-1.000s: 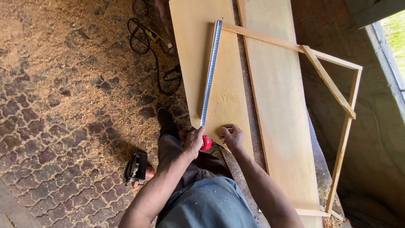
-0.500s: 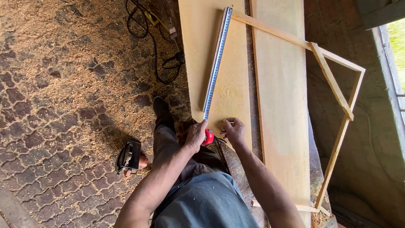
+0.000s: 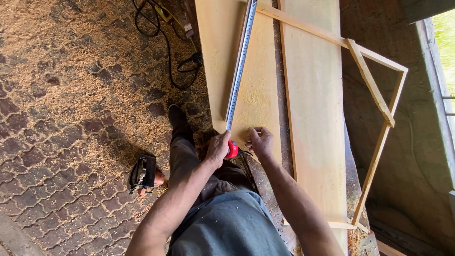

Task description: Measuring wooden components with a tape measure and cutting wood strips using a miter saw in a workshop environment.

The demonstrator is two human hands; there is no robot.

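A red tape measure [image 3: 232,150] is gripped in the left hand [image 3: 217,148], its blade [image 3: 240,61] laid along the near board [image 3: 237,71]. The right hand [image 3: 260,141] rests on the board with fingers curled; whether anything is pinched cannot be told. Measuring is judged in hand; a mark at the reading likely comes next.

Pale, matt bare wood on the board [image 3: 251,95] — smooth, lightly dusted. The tape blade [image 3: 239,66] gleams like painted metal, its case [image 3: 232,150] glossy red plastic. Rough brick paving [image 3: 57,156] under coarse sawdust — trousers [image 3: 227,227] dull grey cloth.
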